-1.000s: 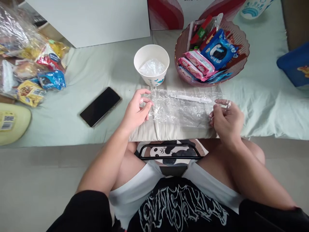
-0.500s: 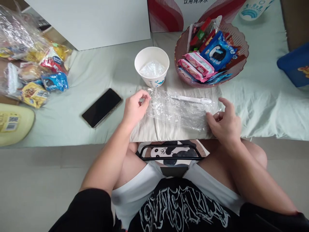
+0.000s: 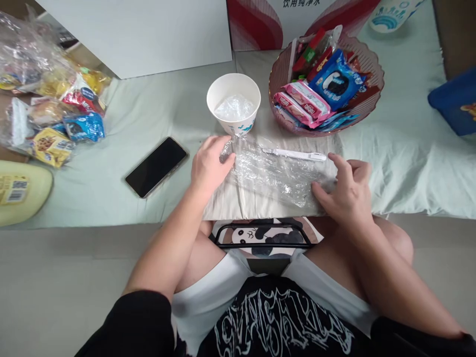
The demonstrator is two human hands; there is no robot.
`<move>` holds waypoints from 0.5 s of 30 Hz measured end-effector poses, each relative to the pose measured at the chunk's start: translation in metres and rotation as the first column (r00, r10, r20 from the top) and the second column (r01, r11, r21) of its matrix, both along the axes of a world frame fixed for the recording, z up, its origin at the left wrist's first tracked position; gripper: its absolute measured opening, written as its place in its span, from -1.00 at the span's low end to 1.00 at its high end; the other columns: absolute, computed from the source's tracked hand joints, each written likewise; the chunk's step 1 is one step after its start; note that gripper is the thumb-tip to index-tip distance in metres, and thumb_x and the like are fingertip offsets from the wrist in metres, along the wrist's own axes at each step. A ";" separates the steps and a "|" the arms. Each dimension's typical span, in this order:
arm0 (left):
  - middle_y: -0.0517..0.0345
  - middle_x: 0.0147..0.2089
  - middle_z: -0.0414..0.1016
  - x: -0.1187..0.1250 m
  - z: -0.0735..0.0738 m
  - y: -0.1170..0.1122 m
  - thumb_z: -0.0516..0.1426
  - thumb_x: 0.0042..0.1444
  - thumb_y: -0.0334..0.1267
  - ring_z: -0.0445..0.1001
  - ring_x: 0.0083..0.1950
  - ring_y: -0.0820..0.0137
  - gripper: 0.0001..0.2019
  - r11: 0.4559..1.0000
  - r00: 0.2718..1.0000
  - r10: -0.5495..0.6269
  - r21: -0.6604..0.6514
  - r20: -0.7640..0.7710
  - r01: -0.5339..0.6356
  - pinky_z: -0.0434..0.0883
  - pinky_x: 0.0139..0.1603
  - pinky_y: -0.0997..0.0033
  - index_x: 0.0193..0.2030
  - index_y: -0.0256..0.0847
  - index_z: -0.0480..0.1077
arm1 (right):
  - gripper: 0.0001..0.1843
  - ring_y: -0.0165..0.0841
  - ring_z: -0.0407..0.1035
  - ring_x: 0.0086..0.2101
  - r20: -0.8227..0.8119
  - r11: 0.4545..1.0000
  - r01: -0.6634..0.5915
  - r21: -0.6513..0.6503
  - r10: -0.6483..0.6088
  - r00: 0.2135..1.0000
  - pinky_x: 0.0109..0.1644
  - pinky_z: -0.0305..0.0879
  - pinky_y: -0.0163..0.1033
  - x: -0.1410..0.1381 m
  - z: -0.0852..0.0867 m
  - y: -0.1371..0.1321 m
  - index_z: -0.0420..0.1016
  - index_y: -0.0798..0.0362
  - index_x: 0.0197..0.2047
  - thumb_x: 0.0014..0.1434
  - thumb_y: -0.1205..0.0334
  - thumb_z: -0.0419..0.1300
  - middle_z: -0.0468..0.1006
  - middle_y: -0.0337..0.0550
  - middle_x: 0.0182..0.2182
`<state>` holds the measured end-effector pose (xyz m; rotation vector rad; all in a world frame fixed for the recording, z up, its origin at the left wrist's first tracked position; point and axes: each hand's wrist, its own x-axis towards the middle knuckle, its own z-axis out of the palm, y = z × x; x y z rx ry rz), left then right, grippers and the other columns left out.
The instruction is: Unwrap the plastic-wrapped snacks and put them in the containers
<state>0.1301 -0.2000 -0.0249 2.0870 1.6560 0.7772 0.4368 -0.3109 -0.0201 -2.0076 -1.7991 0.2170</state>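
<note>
A crumpled clear plastic bag (image 3: 273,176) lies spread on the pale green cloth between my two hands. My left hand (image 3: 211,162) rests at its left edge, thumb and fingers apart. At the right edge is my right hand (image 3: 345,191), with thumb and forefinger spread and the other fingers curled. A slim white tool (image 3: 295,154), like a craft knife, lies along the upper part of the bag, close to my right fingertips. Just beyond my left hand stands a white paper cup (image 3: 235,126) with crumpled clear plastic (image 3: 236,106) inside.
A pink ribbed bowl (image 3: 374,91) of wrapped snacks stands behind right. A black phone (image 3: 156,167) lies left, beyond it bagged snacks (image 3: 55,144) and a yellow container (image 3: 22,191). White (image 3: 148,34) and red-white boxes (image 3: 256,25) stand behind; a blue container (image 3: 455,101) is far right.
My left thumb and fingers have parted from a pinch at the bag's left edge. My right hand has shifted slightly left, and the bag's right side looks flatter.
</note>
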 end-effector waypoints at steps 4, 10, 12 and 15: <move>0.01 0.19 0.59 0.003 -0.004 0.000 0.30 0.13 -0.37 0.44 0.24 0.01 -0.51 0.999 0.999 -0.045 -0.001 0.002 0.045 0.28 0.40 -0.14 0.23 -0.06 0.49 | -0.20 0.30 0.17 0.32 0.119 0.967 -0.254 -0.019 0.255 0.960 0.27 0.26 0.48 -0.001 0.003 -0.011 0.21 -0.16 0.44 0.14 0.26 0.26 0.21 0.22 0.32; 0.11 -0.17 0.64 0.009 0.002 0.000 0.22 0.12 -0.49 0.52 0.00 0.21 -0.55 0.984 0.986 -0.140 -0.101 0.092 0.149 0.42 0.24 0.09 0.15 -0.10 0.51 | -0.11 0.31 -0.04 0.47 -0.048 0.847 -0.520 -0.115 0.518 0.854 0.39 0.13 0.53 0.012 0.011 -0.021 0.10 -0.20 0.49 0.15 0.02 0.32 0.14 0.12 0.45; 0.16 -0.22 0.61 0.011 0.004 -0.001 0.20 0.12 -0.51 0.53 -0.10 0.29 -0.55 0.979 0.977 -0.157 -0.107 0.142 0.173 0.47 0.13 0.21 0.14 -0.11 0.50 | -0.19 0.26 0.03 0.45 -0.069 0.885 -0.458 -0.082 0.453 0.889 0.41 0.14 0.49 0.016 0.018 -0.015 0.21 -0.18 0.44 0.18 -0.09 0.32 0.28 0.11 0.40; 0.19 -0.21 0.60 0.010 0.006 -0.003 0.17 0.13 -0.51 0.53 -0.19 0.38 -0.56 0.972 0.964 -0.189 -0.104 0.185 0.211 0.49 0.00 0.33 0.14 -0.12 0.47 | -0.37 0.19 0.29 0.31 -0.071 0.936 -0.349 -0.051 0.345 0.936 0.35 0.26 0.41 0.011 0.032 0.004 0.40 -0.12 0.30 0.23 -0.11 0.29 0.50 0.12 0.22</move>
